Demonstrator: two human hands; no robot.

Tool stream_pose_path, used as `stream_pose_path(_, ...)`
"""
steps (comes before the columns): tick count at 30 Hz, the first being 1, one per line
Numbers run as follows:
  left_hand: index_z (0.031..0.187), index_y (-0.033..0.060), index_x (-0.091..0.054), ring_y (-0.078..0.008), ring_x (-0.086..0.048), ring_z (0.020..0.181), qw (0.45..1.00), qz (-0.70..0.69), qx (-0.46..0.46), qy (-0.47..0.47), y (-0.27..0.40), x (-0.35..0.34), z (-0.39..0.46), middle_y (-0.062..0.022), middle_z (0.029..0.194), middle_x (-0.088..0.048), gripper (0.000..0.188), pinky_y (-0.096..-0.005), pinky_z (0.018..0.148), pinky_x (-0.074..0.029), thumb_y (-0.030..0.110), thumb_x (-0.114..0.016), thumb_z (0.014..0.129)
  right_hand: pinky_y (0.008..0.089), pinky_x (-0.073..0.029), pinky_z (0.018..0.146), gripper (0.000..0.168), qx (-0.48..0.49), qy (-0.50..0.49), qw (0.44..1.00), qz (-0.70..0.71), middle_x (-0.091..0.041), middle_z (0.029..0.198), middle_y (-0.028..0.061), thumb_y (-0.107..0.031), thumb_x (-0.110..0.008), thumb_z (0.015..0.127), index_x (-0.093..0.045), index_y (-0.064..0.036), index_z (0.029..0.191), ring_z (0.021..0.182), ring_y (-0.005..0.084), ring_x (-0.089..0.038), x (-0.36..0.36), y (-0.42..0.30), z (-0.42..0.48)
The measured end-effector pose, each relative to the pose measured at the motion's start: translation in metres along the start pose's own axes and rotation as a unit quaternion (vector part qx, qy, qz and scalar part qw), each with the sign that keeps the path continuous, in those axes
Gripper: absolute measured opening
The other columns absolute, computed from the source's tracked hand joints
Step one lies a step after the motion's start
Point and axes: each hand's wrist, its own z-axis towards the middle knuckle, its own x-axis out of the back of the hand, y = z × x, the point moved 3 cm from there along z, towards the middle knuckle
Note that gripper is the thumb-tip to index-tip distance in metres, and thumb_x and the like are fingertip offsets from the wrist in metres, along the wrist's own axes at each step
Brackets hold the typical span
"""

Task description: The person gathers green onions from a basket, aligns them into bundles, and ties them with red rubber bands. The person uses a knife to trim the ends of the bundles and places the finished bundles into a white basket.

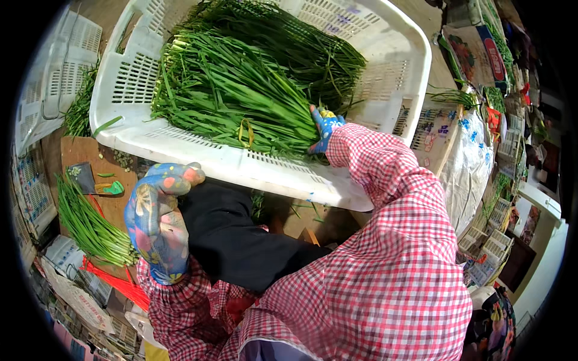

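A white slatted plastic crate [280, 173] lies tilted before me, with long green garlic chives [244, 85] piled inside. My right hand [326, 128], in a blue patterned glove, is at the right end of the pile. Leaf ends converge between its thumb and fingers; the palm side is hidden. My left hand [162, 212], in a matching glove, is at the crate's near left edge with its fingers curled. Whether it grips the rim cannot be made out. A yellow band [246, 134] shows among the leaves near the front wall.
On a brown board [74, 151] at left are a cleaver [83, 177] with a green-and-tan handle and a loose chive bundle [92, 225]. Red strips [115, 282] lie below. More crates [70, 67] stand at far left. A white sack [469, 162] is at right.
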Motion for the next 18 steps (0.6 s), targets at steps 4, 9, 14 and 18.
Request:
stream_pose_path(4, 0.123, -0.0027, -0.029, -0.0099, -0.046, 0.097, 0.99, -0.119, 0.01, -0.079, -0.001, -0.004, 0.009, -0.0138, 0.13, -0.032, 0.042, -0.0221, 0.079, -0.043, 0.023, -0.039, 0.092, 0.031, -0.026, 0.102, 0.116, 0.027, -0.036, 0.986, 0.162, -0.037, 0.13, 0.0201, -0.026, -0.081, 0.052, -0.005, 0.004, 0.135, 0.121, 0.0287, -0.037, -0.03, 0.044, 0.055)
stream_pose_path(9, 0.102, -0.003, -0.051, -0.0234, -0.057, 0.087, 0.988, -0.123, -0.051, 0.084, 0.006, -0.048, 0.043, -0.0131, 0.105, -0.056, 0.038, -0.0435, 0.086, -0.043, 0.027, -0.029, 0.094, 0.0289, -0.023, 0.104, 0.099, 0.112, -0.124, 0.927, 0.337, -0.039, 0.132, 0.0099, -0.019, -0.075, 0.063, -0.01, 0.007, 0.132, 0.122, 0.022, -0.037, -0.046, 0.034, 0.061)
stream_pose_path(14, 0.101, -0.0034, -0.053, -0.0314, -0.052, 0.098, 0.956, -0.281, -0.01, 0.08, 0.001, -0.063, 0.058, -0.0176, 0.107, -0.054, 0.04, -0.0519, 0.093, -0.035, 0.027, -0.029, 0.094, 0.0375, -0.017, 0.107, 0.076, 0.106, -0.11, 0.955, 0.253, -0.031, 0.136, 0.0122, -0.028, -0.053, 0.085, -0.002, -0.007, 0.137, 0.126, 0.0213, -0.029, -0.02, 0.013, 0.031)
stream_pose_path(18, 0.119, -0.0037, -0.04, -0.0319, -0.041, 0.113, 0.902, -0.414, 0.087, 0.086, -0.013, -0.077, 0.074, -0.02, 0.121, -0.044, 0.041, -0.048, 0.1, -0.029, 0.025, -0.03, 0.092, 0.0346, -0.019, 0.105, 0.068, 0.106, -0.145, 0.964, 0.197, -0.037, 0.13, 0.0076, -0.031, -0.055, 0.083, -0.013, -0.01, 0.133, 0.122, 0.0175, -0.033, -0.009, 0.029, 0.04)
